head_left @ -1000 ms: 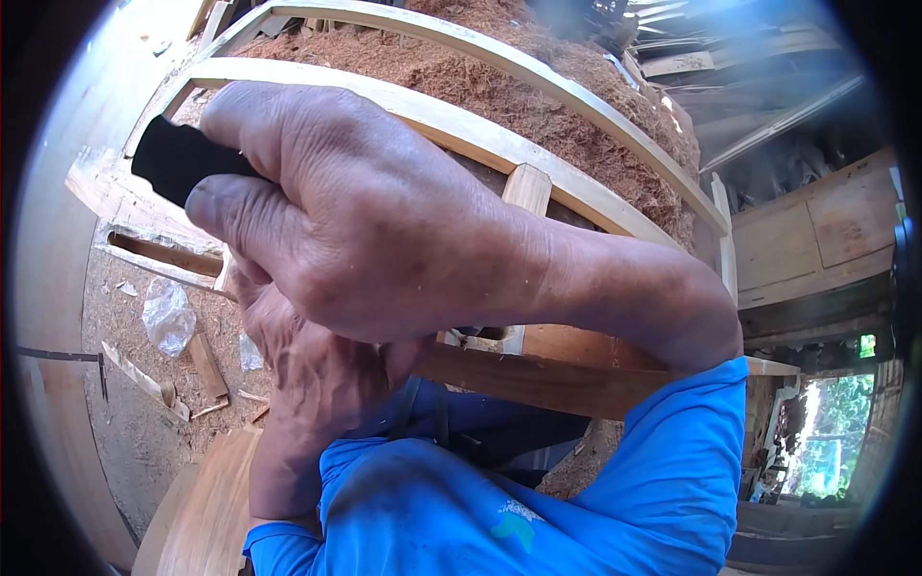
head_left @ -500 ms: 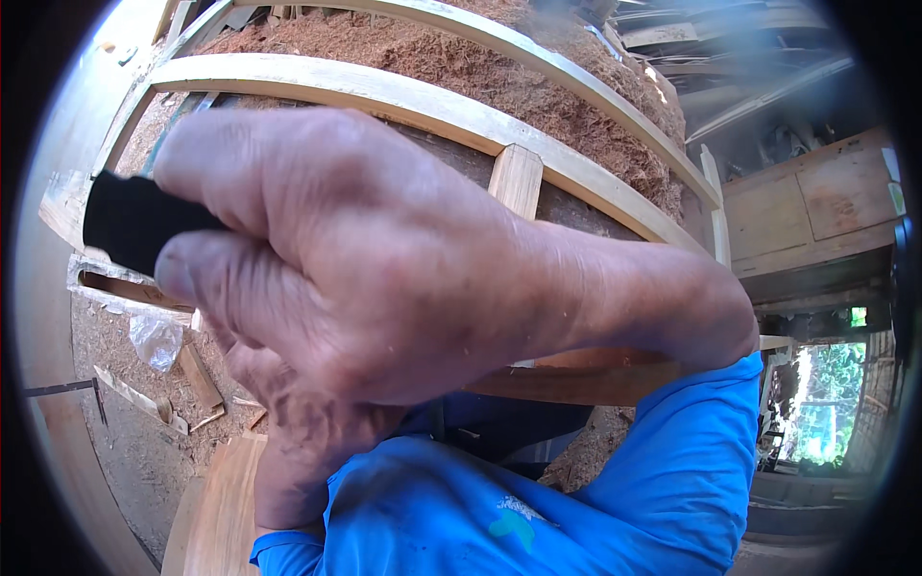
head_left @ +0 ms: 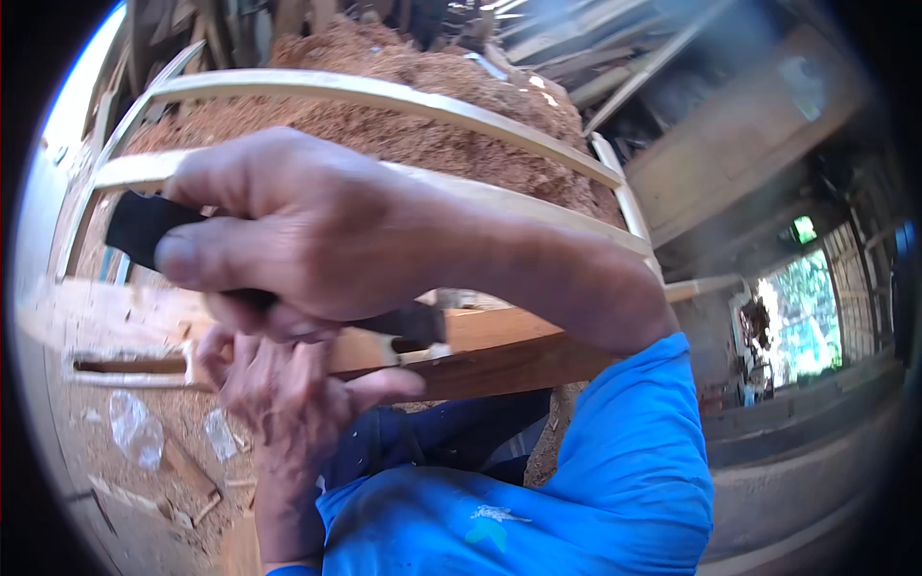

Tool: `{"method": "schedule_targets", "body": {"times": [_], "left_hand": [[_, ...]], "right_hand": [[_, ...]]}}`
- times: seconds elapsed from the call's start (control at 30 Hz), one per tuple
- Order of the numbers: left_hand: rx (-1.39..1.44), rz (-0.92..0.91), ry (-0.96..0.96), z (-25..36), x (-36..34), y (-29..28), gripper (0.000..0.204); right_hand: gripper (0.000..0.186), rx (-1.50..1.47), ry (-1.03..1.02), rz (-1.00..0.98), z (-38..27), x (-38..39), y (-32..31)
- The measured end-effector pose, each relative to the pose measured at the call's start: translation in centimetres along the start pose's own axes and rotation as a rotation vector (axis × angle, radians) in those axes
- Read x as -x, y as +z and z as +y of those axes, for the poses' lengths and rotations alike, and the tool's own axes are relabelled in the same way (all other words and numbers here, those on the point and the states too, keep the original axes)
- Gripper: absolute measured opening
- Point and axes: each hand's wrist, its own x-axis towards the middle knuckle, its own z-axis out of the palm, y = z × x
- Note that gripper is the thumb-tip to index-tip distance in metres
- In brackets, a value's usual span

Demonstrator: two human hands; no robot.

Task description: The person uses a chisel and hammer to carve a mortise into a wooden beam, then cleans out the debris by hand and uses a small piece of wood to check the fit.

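My right hand (head_left: 298, 226) is closed round a dark tool (head_left: 144, 226), whose black end sticks out past my fingers on the left; a dark part also shows below my wrist. Below it my left hand (head_left: 288, 394) grips a wooden beam (head_left: 504, 355) that lies across my lap area, its fingers curled and its thumb stretched to the right. A long slot (head_left: 130, 367) is cut in the pale wood left of that hand. Another opening near the right is partly covered by the dark part, so its shape is unclear.
Pale wooden frames (head_left: 384, 91) stand beyond my hands, before a heap of brown shavings (head_left: 461, 125). Plastic bags (head_left: 134, 432) and offcuts (head_left: 187, 461) lie on the floor at left. Stacked boards (head_left: 547, 34), a large panel (head_left: 730, 134) and a bright opening (head_left: 807, 307) are at right.
The view has shifted, with the frames and wall swinging leftward. My right hand has risen off my left hand, whose fingers and thumb now show, along with more of the beam.
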Motion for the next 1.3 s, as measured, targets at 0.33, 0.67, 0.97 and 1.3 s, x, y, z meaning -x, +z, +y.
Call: {"method": "schedule_targets", "body": {"times": [0.33, 0.67, 0.97, 1.3], "left_hand": [[-0.203, 0.070, 0.134, -7.7, 1.8, 0.5, 0.093], [0.317, -0.202, -0.128, -36.2, 5.4, -8.7, 0.072], [0.166, -0.632, 0.410, 16.9, -8.6, 6.4, 0.101], [0.166, -0.659, 0.380, 11.1, -6.5, 3.6, 0.054]], "right_hand": [[0.016, 0.095, -0.497, 0.770, -7.4, 16.8, -10.2], [0.018, -0.209, -0.797, 1.217, -5.2, 48.7, -14.5], [0.027, -0.307, -0.782, 1.181, 0.4, 40.2, -15.0], [0.019, -0.253, -0.840, 1.131, 2.3, 35.1, -8.1]]}}
